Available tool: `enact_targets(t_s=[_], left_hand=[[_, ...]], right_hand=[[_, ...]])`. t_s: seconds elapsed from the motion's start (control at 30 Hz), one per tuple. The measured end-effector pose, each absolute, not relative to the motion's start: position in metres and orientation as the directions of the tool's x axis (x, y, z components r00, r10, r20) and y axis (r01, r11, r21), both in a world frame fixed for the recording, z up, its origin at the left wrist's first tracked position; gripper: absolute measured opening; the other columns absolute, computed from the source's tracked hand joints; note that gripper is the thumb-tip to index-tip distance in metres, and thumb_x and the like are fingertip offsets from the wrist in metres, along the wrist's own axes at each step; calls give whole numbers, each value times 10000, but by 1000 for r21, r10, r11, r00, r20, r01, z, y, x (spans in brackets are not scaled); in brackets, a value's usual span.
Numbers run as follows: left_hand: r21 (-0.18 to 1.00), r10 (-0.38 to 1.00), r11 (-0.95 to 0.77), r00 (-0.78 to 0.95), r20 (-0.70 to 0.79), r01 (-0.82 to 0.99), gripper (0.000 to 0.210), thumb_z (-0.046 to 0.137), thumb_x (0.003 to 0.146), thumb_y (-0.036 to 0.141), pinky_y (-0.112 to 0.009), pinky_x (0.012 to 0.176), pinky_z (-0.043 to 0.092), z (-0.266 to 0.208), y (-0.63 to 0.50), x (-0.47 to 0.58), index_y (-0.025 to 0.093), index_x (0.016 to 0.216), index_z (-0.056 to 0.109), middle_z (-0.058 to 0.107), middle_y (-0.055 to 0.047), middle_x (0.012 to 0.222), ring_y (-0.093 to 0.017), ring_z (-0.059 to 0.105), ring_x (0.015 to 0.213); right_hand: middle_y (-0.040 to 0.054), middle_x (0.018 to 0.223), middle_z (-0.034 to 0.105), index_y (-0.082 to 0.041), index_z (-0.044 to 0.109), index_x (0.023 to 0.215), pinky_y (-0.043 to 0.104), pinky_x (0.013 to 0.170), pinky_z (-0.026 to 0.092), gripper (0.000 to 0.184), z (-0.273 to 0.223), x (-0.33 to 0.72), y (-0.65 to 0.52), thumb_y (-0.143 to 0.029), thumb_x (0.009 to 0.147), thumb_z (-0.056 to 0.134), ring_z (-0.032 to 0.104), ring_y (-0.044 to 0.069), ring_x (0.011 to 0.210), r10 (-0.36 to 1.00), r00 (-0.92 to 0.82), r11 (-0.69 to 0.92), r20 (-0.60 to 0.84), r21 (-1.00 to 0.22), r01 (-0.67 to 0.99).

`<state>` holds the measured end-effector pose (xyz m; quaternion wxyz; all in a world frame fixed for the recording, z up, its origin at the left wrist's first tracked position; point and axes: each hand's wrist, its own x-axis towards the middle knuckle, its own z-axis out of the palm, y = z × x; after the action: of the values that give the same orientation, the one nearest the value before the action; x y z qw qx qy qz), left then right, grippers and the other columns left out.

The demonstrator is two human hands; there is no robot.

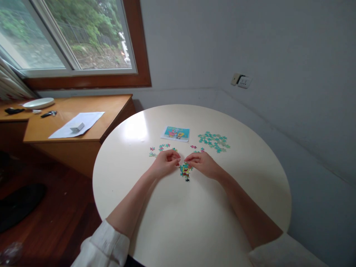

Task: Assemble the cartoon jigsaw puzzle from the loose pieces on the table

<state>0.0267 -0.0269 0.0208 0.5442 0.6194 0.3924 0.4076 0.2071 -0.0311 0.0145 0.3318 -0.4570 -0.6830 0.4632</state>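
Note:
A small joined section of jigsaw puzzle (185,171), showing a yellow cartoon figure, lies on the round table between my hands. My left hand (167,161) is closed just to its upper left, thumb against fingertips; whatever it may hold is hidden. Over the section's top edge, my right hand (203,164) pinches what looks like a puzzle piece, mostly covered by the fingers. Loose puzzle pieces (152,154) lie beyond my left hand. A few pink and green puzzle pieces (194,147) are just past my right hand.
A picture card (175,134) lies farther back on the white round table (178,222). Several green puzzle pieces (214,141) are spread at its right. On the left, a wooden desk (116,111) carries paper (91,120), a small white box (77,127) and a white plate (39,103).

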Motion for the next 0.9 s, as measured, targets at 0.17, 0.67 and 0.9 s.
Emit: enact_targets(t_s=[0.17, 0.67, 0.9], left_hand=[[998, 906, -56, 420, 44, 16, 131, 637, 632, 210, -218, 571, 454, 16, -27, 27, 118, 677, 555, 575, 6, 595, -94, 568, 568], [997, 892, -42, 451, 12, 58, 156, 664, 608, 202, -199, 551, 440, 13, -29, 28, 115, 685, 559, 598, -6, 604, -85, 564, 552], [998, 889, -41, 459, 16, 45, 120, 635, 619, 171, -204, 560, 443, 13, -28, 28, 116, 684, 551, 599, -3, 606, -85, 565, 557]], right_hand=[[34, 716, 667, -152, 642, 742, 256, 645, 484, 153, 16, 206, -31, -241, 652, 556, 623, 151, 685, 929, -368, 158, 42, -943, 292], [24, 702, 657, -156, 630, 734, 253, 638, 479, 144, 17, 204, -33, -261, 647, 583, 621, 149, 679, 931, -363, 130, 30, -958, 255], [30, 713, 649, -147, 629, 799, 255, 618, 475, 197, 16, 204, -33, -280, 655, 604, 608, 141, 657, 920, -390, 144, 28, -952, 271]])
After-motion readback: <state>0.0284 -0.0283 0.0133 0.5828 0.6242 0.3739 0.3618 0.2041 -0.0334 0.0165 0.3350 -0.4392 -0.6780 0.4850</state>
